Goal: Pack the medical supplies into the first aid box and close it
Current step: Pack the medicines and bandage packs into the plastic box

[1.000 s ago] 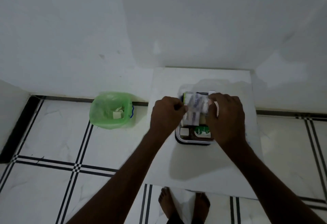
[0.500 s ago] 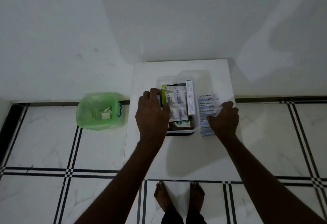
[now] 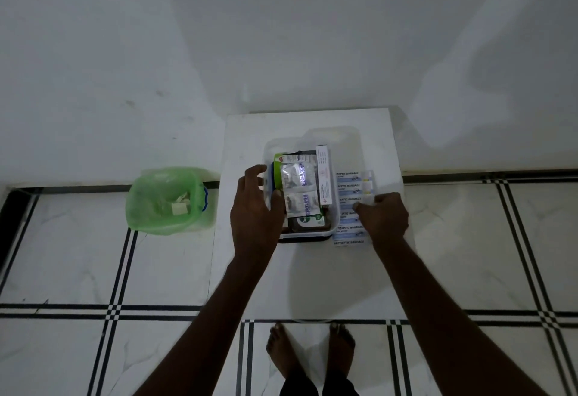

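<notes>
The clear first aid box (image 3: 331, 230) stands open on a low white table (image 3: 312, 270), its transparent lid (image 3: 344, 139) lying behind it. Inside lie silver sachets (image 3: 297, 176), a narrow white carton (image 3: 323, 176) and a brown bottle with a green label (image 3: 308, 222). My left hand (image 3: 255, 217) rests on the box's left side, thumb on the sachets. A strip of antiseptic bandages (image 3: 350, 187) lies on the table right of the box. My right hand (image 3: 383, 219) pinches its right edge.
A bin lined with a green bag (image 3: 169, 201), with scraps inside, stands on the tiled floor left of the table. White walls rise behind. My bare feet (image 3: 309, 355) are at the table's near edge.
The bandage strip held over the box by both hands went right and now lies beside it, under my right hand. My left hand shifted onto the box's left side.
</notes>
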The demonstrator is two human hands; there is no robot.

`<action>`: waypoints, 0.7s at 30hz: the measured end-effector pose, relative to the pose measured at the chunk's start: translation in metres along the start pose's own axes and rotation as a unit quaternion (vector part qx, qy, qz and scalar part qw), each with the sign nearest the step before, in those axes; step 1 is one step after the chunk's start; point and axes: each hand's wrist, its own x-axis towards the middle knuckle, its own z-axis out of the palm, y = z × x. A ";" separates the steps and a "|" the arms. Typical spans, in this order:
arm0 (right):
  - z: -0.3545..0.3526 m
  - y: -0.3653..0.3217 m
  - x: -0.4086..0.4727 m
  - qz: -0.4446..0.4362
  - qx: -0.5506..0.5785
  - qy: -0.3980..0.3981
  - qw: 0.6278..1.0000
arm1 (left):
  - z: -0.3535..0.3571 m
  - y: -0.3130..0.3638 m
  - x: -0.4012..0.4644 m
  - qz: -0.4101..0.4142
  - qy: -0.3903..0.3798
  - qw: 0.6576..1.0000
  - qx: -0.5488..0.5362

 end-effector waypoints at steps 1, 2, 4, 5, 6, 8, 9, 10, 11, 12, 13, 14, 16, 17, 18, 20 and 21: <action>0.000 0.000 0.001 0.006 0.022 -0.009 1.000 | 0.001 -0.001 0.000 -0.002 -0.003 1.000 -0.003; -0.003 -0.001 0.002 0.000 0.036 -0.018 0.999 | 0.001 -0.001 0.001 -0.004 -0.004 1.000 -0.006; -0.012 -0.006 0.002 -0.040 0.041 -0.013 0.998 | 0.000 -0.001 0.001 -0.009 -0.006 1.000 -0.009; -0.019 -0.012 -0.001 -0.069 0.035 0.000 0.997 | 0.000 0.000 0.001 -0.014 -0.007 1.000 -0.011; -0.030 -0.021 -0.006 -0.099 0.027 0.019 0.995 | -0.001 0.000 0.002 -0.018 -0.009 1.000 -0.015; -0.053 -0.043 -0.019 -0.160 0.034 0.053 0.985 | -0.002 -0.001 0.004 -0.019 -0.013 0.999 -0.027; -0.063 -0.053 -0.027 -0.189 0.051 0.062 0.979 | -0.004 -0.002 0.005 -0.019 -0.016 0.999 -0.030; -0.072 -0.063 -0.036 -0.208 0.075 0.061 0.973 | -0.005 -0.002 0.006 -0.021 -0.020 0.999 -0.033; -0.076 -0.073 -0.045 -0.221 0.104 0.045 0.969 | -0.007 -0.002 0.007 -0.025 -0.022 0.999 -0.036; -0.078 -0.082 -0.053 -0.230 0.135 0.018 0.964 | -0.009 -0.001 0.008 -0.029 -0.024 0.999 -0.039; -0.074 -0.088 -0.058 -0.239 0.153 -0.009 0.959 | -0.010 -0.001 0.009 -0.035 -0.027 0.998 -0.042; -0.067 -0.093 -0.063 -0.245 0.154 -0.034 0.957 | -0.012 0.000 0.010 -0.043 -0.029 0.997 -0.049; -0.044 -0.097 -0.066 -0.252 0.106 -0.068 0.959 | -0.015 -0.002 0.012 -0.067 -0.026 0.995 -0.071; -0.032 -0.095 -0.067 -0.253 0.059 -0.078 0.962 | -0.015 -0.004 0.013 -0.075 -0.024 0.994 -0.081; -0.021 -0.092 -0.068 -0.252 0.015 -0.083 0.964 | -0.015 -0.007 0.013 -0.084 -0.022 0.992 -0.090; -0.008 -0.084 -0.071 -0.256 -0.041 -0.062 0.964 | -0.017 -0.011 0.014 -0.106 -0.021 0.989 -0.101; -0.005 -0.082 -0.073 -0.268 -0.053 -0.043 0.961 | -0.018 -0.012 0.015 -0.112 -0.023 0.988 -0.103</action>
